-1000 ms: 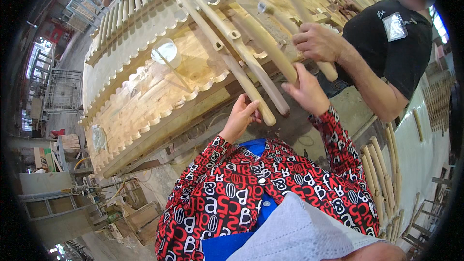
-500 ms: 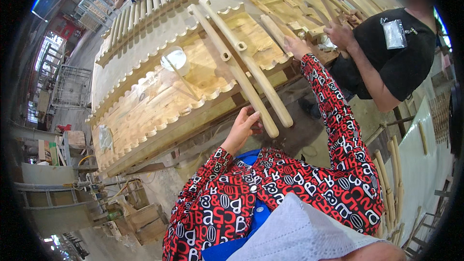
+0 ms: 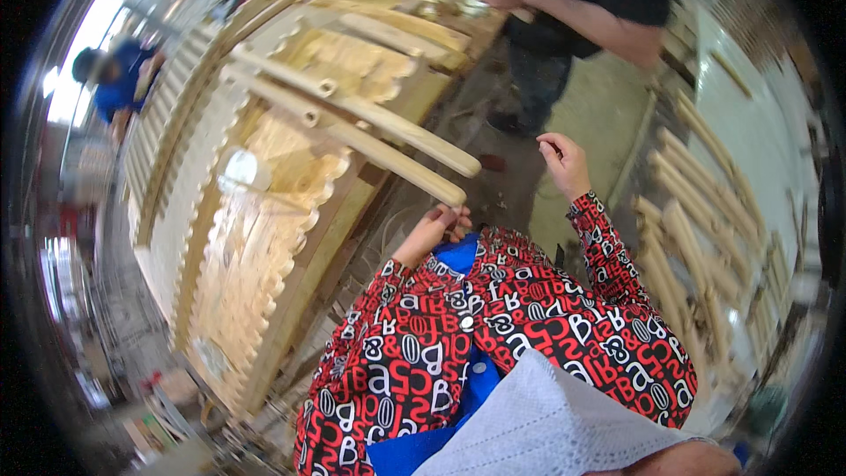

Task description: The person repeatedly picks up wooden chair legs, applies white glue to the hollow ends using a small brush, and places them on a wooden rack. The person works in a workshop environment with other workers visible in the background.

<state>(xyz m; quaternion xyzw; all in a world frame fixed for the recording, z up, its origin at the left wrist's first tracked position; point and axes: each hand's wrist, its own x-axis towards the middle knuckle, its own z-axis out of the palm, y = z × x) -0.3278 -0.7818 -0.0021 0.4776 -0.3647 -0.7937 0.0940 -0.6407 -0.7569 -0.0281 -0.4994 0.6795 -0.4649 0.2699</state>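
Two pale wooden posts (image 3: 401, 163), each with a hole in its side, lie side by side across the scalloped rack, their near ends sticking out over its edge. My left hand (image 3: 432, 234) is just below the end of the nearer post, fingers loosely bent and a little apart. Whether its fingertips touch the wood I cannot tell. My right hand (image 3: 566, 166) is raised over the floor, away from the posts. Its thumb and forefinger are apart, with nothing seen between them.
A white tub (image 3: 242, 169) stands on the wooden rack (image 3: 273, 247). Several posts (image 3: 696, 229) lie at the right by a pale sheet. Across the far right stands a co-worker in black (image 3: 599, 0), a piece of wood in hand. Another person in blue (image 3: 128, 79) is at far left.
The view has swung to the right, bringing the post pile further in. My right hand has come away from the rack's far corner. My left hand stays by the post's end.
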